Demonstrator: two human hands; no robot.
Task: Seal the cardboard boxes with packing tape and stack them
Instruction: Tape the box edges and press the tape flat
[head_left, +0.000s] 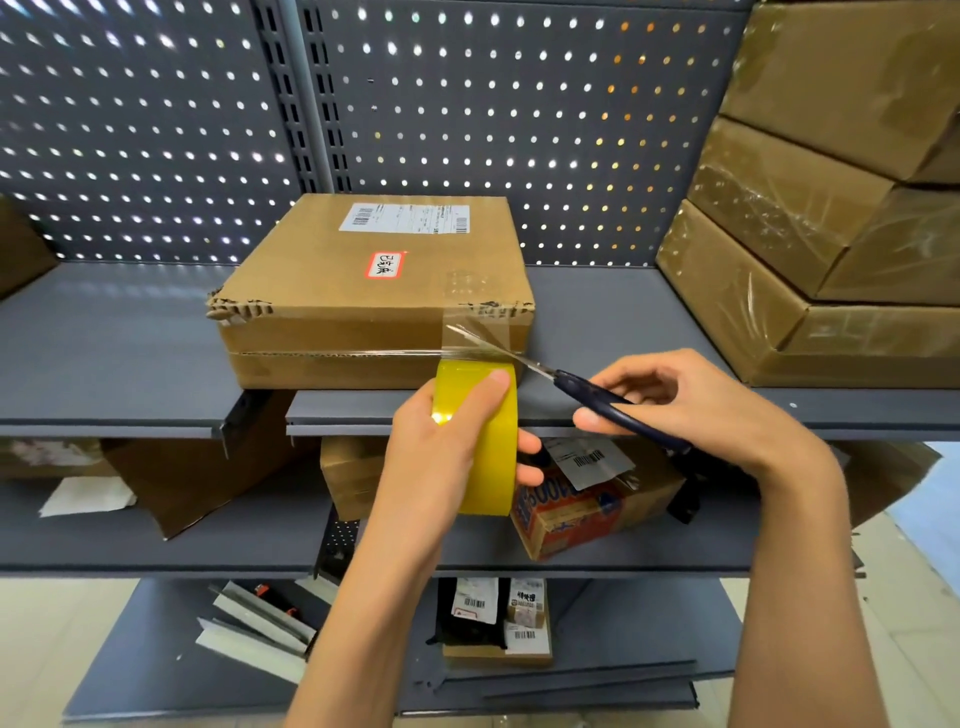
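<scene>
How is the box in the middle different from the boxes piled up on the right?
The middle box lies alone on the shelf; the stacked boxes sit piled on one another. The middle box bears a white label and a red sticker; the stacked boxes show none. Its front seam is only now being taped; the stacked boxes are wrapped in shiny clear tape. All are brown cardboard.

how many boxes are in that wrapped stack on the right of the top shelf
3 show: the bottom film-wrapped brown cardboard box, the middle wrapped box on it, and the top wrapped box. More may be hidden past the frame edge.
</scene>
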